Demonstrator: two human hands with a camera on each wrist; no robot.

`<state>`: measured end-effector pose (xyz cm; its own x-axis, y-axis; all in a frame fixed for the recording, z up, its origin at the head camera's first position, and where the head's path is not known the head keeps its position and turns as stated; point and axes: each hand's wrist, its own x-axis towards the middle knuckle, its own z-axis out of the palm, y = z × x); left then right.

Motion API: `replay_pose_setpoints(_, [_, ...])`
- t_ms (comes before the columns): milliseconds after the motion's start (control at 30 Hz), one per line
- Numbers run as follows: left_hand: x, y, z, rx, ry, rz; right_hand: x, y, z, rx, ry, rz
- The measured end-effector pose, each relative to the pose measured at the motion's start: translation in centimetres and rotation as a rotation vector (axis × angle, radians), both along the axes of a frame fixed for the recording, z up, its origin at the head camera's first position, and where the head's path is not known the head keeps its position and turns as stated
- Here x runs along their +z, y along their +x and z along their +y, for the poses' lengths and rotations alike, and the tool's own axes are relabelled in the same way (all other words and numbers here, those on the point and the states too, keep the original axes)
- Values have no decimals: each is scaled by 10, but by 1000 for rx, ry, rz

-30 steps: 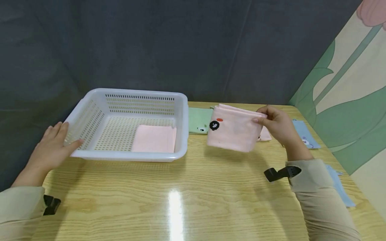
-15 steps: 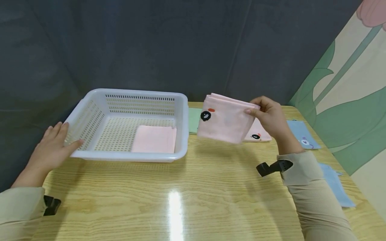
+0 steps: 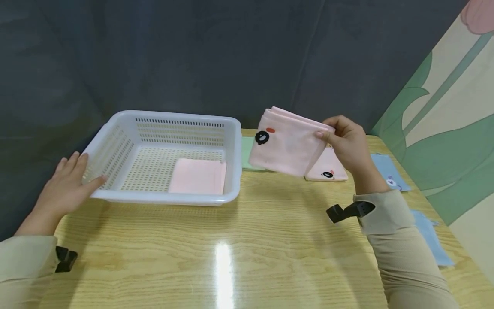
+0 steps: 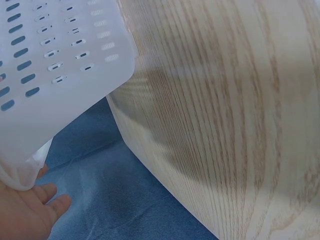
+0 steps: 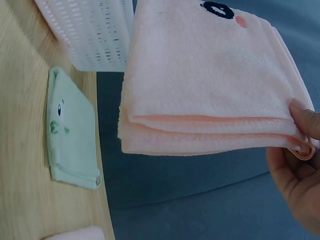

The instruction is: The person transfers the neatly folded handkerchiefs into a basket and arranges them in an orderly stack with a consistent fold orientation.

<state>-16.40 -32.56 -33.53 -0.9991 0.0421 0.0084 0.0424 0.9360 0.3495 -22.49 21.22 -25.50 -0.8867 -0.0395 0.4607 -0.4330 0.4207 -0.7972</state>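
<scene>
Midair, the right grip [image 3: 348, 146] pinches one pink cloth [image 3: 289, 143], apart from the basket rim [image 3: 166, 198] the uncurled left grip [image 3: 65, 189] touches.

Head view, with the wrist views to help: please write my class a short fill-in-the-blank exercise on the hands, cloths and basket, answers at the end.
1. The right hand pinches a folded cloth coloured ____.
2. The left hand touches the rim of the basket, which is coloured ____.
3. A green cloth lies on the table to the ____ of the basket.

Missing words: pink; white; right.
</scene>
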Motion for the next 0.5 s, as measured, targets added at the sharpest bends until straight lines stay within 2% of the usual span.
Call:
replay_pose_setpoints(233, [1, -1, 1, 2, 1, 2, 1, -4, -11, 61, -71, 12])
replay_pose_setpoints(500, [0, 1, 2, 18, -7, 13, 5, -4, -19, 44, -63, 11])
